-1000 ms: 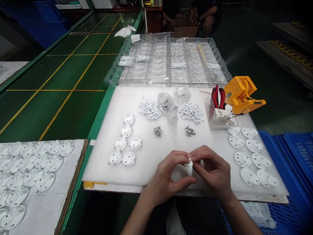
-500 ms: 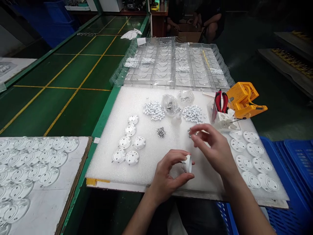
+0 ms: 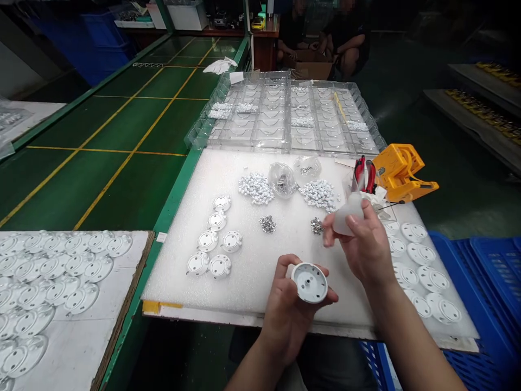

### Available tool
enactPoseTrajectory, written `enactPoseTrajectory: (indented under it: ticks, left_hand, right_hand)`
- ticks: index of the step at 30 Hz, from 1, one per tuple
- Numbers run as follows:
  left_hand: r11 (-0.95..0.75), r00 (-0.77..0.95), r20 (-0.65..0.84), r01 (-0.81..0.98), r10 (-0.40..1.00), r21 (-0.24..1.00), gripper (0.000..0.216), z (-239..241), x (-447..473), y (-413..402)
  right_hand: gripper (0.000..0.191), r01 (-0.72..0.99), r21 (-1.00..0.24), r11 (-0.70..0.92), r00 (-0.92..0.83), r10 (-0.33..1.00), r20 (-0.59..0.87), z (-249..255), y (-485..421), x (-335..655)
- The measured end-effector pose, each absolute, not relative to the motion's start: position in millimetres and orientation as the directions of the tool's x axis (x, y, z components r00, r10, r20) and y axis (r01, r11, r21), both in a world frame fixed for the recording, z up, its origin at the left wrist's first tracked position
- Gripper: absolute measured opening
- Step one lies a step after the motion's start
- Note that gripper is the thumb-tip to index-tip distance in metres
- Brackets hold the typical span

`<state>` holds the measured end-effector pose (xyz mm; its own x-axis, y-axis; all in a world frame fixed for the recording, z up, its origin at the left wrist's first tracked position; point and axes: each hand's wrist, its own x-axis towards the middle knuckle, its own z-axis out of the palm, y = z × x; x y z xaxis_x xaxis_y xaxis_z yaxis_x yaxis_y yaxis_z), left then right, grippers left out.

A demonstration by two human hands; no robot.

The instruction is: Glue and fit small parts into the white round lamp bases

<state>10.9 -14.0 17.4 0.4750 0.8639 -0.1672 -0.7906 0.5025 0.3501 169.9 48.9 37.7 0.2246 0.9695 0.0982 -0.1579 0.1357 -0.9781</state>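
My left hand (image 3: 288, 309) holds a round white plastic housing (image 3: 309, 282) by its rim, with its inner face turned up and a small central post showing. My right hand (image 3: 364, 241) grips a translucent squeeze bottle (image 3: 344, 214), its nozzle pointing down and left, above the white foam board (image 3: 244, 282). On the board, next to my right fingertips, lies a small pile of silver screws (image 3: 316, 226). Further left are a second screw pile (image 3: 267, 224), heaps of small white parts (image 3: 255, 188) and several white housings (image 3: 217, 221).
Behind the foam board stands a transparent compartment tray (image 3: 285, 114). Red-handled pliers (image 3: 362, 175) and a yellow tool (image 3: 401, 171) sit at its back right. More housings lie on a board (image 3: 73, 277) at left. Blue crates (image 3: 484, 282) stand at right; two seated people are beyond.
My right hand has lifted the translucent bottle off the foam board. My left hand has turned the housing so its inner face points up.
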Motion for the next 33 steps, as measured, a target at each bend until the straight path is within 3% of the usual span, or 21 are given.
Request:
enactPoseTrajectory:
  ticks: [4,8,12,17,33]
  left_hand:
    - [0.550,0.461,-0.385,-0.819,0.800,0.161,0.045,18,22,-13]
    - [0.540,0.433,-0.439,-0.828,0.788,0.153,0.039,14,25,-11]
    - [0.534,0.416,-0.450,-0.828,0.790,0.172,0.035,15,26,-10]
    - [0.513,0.392,-0.479,-0.846,0.786,0.149,0.038,17,27,-7]
    - [0.479,0.354,-0.485,-0.863,0.800,0.161,0.034,19,33,-5]
  right_hand:
    - [0.045,-0.290,-0.955,0.062,0.240,0.971,-0.010,32,47,176]
    - [0.053,-0.396,-0.908,0.136,0.337,0.941,-0.007,30,48,173]
    - [0.054,-0.256,-0.928,0.270,0.373,0.913,0.163,29,45,171]
    - [0.051,-0.075,-0.941,0.330,0.297,0.908,0.295,18,38,178]
    - [0.061,0.104,-0.966,0.235,0.345,0.903,0.256,15,32,176]
